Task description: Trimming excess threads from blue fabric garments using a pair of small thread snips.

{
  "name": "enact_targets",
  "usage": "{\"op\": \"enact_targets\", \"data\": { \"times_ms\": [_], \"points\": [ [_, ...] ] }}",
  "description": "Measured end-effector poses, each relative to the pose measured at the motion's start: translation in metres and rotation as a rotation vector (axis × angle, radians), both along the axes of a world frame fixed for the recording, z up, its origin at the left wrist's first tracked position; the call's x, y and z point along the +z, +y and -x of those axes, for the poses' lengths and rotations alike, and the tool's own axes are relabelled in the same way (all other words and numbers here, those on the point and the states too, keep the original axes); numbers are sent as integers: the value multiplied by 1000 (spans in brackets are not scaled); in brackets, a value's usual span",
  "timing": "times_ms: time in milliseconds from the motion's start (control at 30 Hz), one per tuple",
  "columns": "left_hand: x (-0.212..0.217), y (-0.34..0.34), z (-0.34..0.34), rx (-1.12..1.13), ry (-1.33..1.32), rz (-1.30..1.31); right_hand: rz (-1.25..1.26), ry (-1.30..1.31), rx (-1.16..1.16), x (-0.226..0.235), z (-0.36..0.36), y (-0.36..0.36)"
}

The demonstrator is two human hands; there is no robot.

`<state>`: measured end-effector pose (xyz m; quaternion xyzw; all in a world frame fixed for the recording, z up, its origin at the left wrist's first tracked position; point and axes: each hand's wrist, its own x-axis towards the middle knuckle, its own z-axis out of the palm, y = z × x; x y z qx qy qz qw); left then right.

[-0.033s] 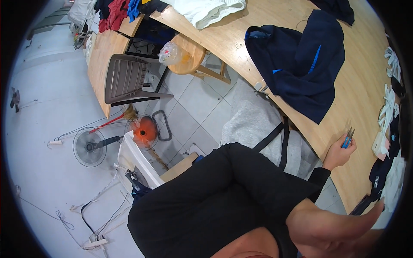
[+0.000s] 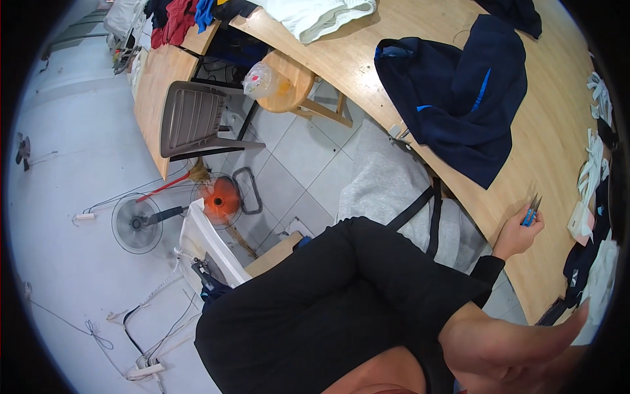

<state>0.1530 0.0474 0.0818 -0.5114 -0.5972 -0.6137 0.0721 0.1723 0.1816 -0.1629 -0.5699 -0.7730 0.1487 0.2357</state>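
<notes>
My right hand [image 2: 517,234] rests over the near part of the wooden table [image 2: 453,154], closed around small blue-handled thread snips [image 2: 532,211]. The blades point away from my body. My left arm, in a black sleeve, bends across the view. Its bare end, my left hand [image 2: 518,351], is raised close by at the lower right. One digit sticks out there; the other fingers are hidden or cut off. Farther up the table lies a dark navy garment [image 2: 459,98] with bright blue trim, loosely spread and touched by neither hand.
White clothing [image 2: 321,16] lies at the table's far end. Pale strips [image 2: 590,164] and dark cloth line its right edge. Grey cloth with black straps [image 2: 387,174] covers my lap. To the left are a wooden stool [image 2: 285,85], a brown chair [image 2: 193,118] and a fan [image 2: 137,223].
</notes>
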Motion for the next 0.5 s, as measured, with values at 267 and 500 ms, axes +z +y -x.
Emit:
{"op": "enact_targets", "data": {
  "times_ms": [267, 500],
  "points": [
    [3, -8, -2, -129, -170, -48, -2, -27, -9, -4, 1, 1],
    [-4, -6, 22, -244, -331, -79, 23, -19, -18, 0, 0, -2]
  ]
}}
